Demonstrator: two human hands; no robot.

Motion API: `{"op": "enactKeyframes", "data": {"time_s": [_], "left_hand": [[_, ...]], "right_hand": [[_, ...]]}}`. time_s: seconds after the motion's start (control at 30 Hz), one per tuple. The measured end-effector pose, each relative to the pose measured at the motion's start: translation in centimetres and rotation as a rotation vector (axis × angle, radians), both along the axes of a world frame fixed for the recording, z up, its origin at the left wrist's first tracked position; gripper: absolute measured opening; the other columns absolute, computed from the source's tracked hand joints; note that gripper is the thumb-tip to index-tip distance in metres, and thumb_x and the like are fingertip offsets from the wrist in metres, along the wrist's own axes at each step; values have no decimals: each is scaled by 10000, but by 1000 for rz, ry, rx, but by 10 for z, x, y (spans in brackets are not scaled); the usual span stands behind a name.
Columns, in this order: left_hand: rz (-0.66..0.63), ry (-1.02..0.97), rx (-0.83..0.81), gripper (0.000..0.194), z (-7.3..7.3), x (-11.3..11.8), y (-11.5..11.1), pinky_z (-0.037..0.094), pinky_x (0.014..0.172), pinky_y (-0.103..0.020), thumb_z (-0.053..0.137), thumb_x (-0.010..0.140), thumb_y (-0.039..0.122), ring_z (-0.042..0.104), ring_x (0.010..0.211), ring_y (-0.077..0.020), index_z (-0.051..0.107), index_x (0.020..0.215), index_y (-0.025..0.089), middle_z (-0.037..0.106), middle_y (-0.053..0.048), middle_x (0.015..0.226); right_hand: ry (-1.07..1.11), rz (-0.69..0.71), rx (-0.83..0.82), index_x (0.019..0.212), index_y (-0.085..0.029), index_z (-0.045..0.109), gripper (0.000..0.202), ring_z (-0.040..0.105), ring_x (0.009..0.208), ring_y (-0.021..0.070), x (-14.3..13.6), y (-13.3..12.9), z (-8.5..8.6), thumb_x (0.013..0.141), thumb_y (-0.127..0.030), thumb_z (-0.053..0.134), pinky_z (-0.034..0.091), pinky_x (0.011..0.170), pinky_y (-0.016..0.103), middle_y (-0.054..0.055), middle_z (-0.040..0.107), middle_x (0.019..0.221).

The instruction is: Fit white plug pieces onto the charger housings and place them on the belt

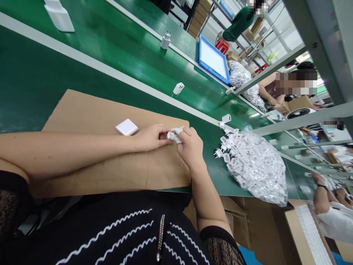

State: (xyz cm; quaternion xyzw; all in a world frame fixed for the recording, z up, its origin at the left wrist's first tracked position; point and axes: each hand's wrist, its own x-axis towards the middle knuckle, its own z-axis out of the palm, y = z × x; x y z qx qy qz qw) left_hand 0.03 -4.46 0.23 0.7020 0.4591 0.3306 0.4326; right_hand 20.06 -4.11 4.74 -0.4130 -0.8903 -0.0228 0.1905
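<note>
Above the right part of a brown cardboard sheet, my two hands meet. My right hand is closed on a crumpled white cloth, its fingers curled over it. My left hand pinches a small pale item against the cloth; fingers and cloth cover most of it, so its kind does not show. A white square-shaped charger lies on the cardboard beyond my left wrist. To the right of my right hand, a clear plastic bag spills several white plug adapters onto the green bench.
On the green conveyor belt stand a white plug charger, another white charger and a larger white piece. A metal rail borders it. Across are a blue tray and co-workers. An open carton stands lower right.
</note>
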Motion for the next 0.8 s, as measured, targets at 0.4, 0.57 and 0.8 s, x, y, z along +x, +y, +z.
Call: {"op": "enactKeyframes", "data": {"time_s": [0.4, 0.57, 0.8], "left_hand": [[39, 215, 143, 218, 10, 8, -10, 450, 733, -338, 619, 931, 398, 666, 870, -254, 662, 961, 186, 723, -81, 957], [-11, 214, 109, 277, 36, -4, 15, 461, 690, -317, 669, 866, 475, 677, 820, -253, 703, 952, 213, 750, -54, 911], [461, 720, 181, 637, 83, -79, 110, 463, 764, -317, 444, 915, 639, 650, 983, -311, 613, 1279, 145, 720, -77, 1063]], "right_hand": [[290, -182, -286, 947, -233, 696, 245, 544, 736, 171, -8, -1, -10, 768, -108, 585, 409, 623, 271, 7, 592, 819], [864, -296, -621, 1467, -243, 406, 833, 563, 689, 117, -6, 2, -19, 714, -272, 763, 532, 668, 289, 52, 621, 1185], [1026, -299, -746, 1254, -241, 478, 683, 668, 920, 150, -1, 23, -33, 633, -42, 679, 581, 880, 336, 60, 602, 1213]]}}
